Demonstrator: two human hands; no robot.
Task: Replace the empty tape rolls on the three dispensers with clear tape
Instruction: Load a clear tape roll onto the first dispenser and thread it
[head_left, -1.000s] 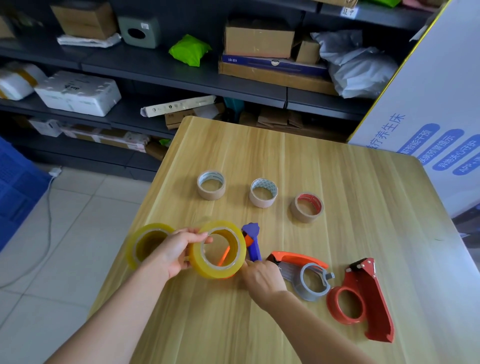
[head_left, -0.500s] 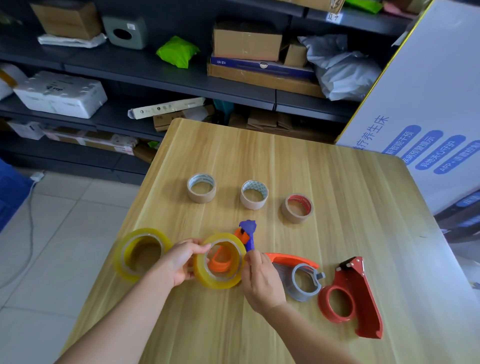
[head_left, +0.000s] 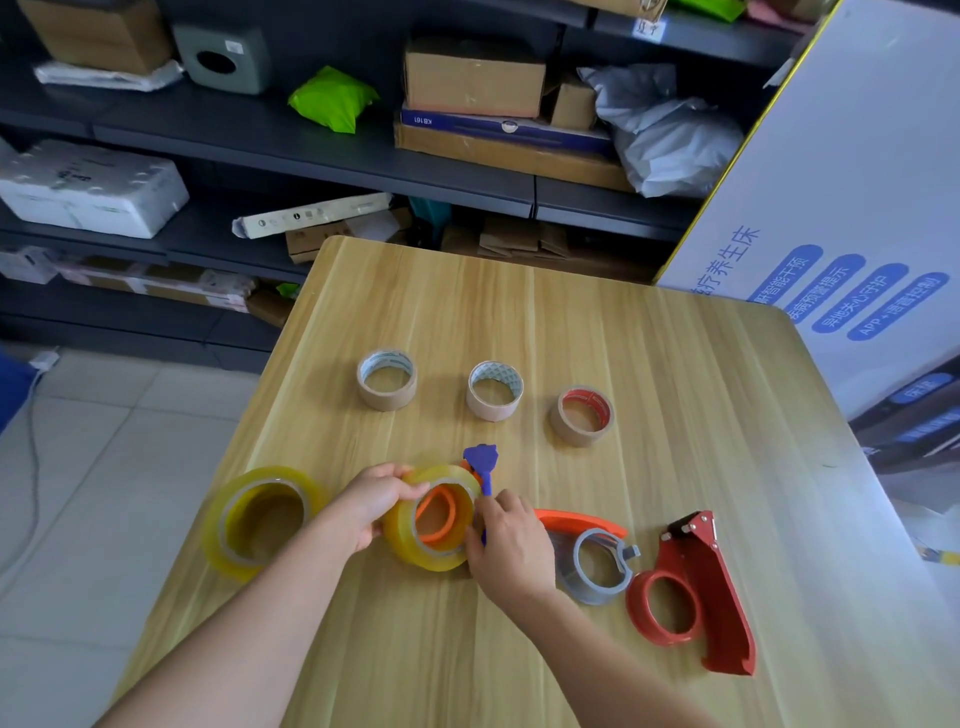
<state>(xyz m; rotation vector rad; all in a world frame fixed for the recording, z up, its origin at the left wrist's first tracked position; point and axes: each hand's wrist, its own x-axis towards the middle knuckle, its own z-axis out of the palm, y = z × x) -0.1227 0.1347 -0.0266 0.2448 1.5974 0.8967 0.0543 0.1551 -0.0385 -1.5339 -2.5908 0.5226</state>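
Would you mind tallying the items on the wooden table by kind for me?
Empty cardboard cores: 3
Clear tape rolls: 2, one lying free, one held by the left hand and right hand over the purple dispenser
Dispensers: 3, purple, orange-and-grey, red
Total: 8

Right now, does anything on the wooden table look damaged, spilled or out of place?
Nothing stands out. The three empty cardboard tape cores stand in a tidy row, and the red metal dispenser lies flat, intact.
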